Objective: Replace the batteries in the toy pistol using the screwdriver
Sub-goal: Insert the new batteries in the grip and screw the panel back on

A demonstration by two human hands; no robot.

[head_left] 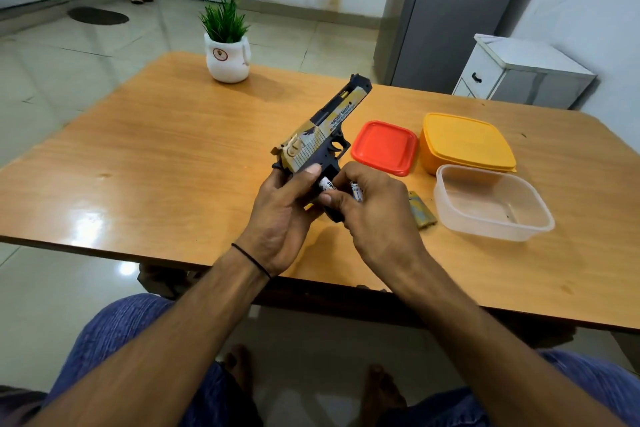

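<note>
Wooden table [156, 156] | 12 o'clock: potted plant [227, 45] | 3 o'clock: red lid [383, 146], yellow lidded box [465, 142], clear tub [491, 201], tan cover piece [420, 210]

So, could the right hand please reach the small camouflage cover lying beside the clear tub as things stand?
Probably yes: the cover lies uncovered on the table just beside the right hand, but that hand is holding batteries at the toy pistol.

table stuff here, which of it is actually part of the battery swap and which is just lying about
Part of the job:
- toy pistol, gripped by the left hand
- batteries, held by the right hand at the grip
- grip cover, lying off the pistol on the table

Lying about:
- potted plant
- red lid
- yellow box
- clear tub

No screwdriver is visible.
</note>
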